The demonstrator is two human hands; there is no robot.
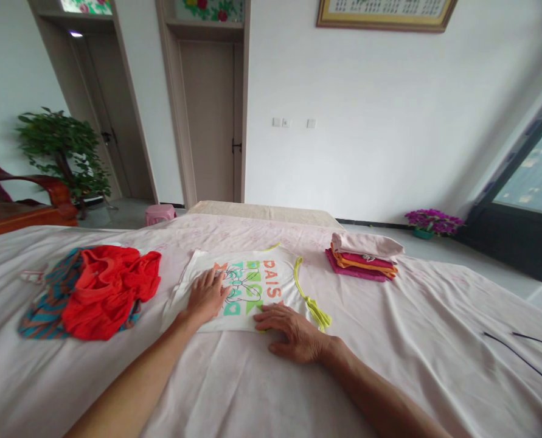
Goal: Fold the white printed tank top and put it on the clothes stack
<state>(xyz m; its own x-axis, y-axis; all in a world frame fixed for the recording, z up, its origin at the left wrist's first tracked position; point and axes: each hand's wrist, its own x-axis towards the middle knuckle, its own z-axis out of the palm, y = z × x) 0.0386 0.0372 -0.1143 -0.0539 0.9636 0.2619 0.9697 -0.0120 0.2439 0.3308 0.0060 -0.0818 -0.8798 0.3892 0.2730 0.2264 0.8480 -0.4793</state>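
A white sleeveless top (188, 277) with colourful printed letters and yellow-green trim lies spread flat on the pale pink sheet, its neck side toward the right. My left hand (207, 295) rests on the print near the middle of the top, fingers stretched out. Along the near edge, my right hand (293, 331) lies with spread fingers touching the fabric, close to the yellow-green tassel (319, 313). Neither hand grips anything. To the left sits a loose heap of a red garment (111, 292) over a blue-and-brown striped garment (47, 313).
A stack of folded clothes (364, 258) stands on the sheet (234, 389) at the right. Dark cords (521, 359) lie at the right edge. Beyond are a pink stool (160, 213), a wooden chair (28, 194), a potted plant (63, 146) and purple flowers (435, 222).
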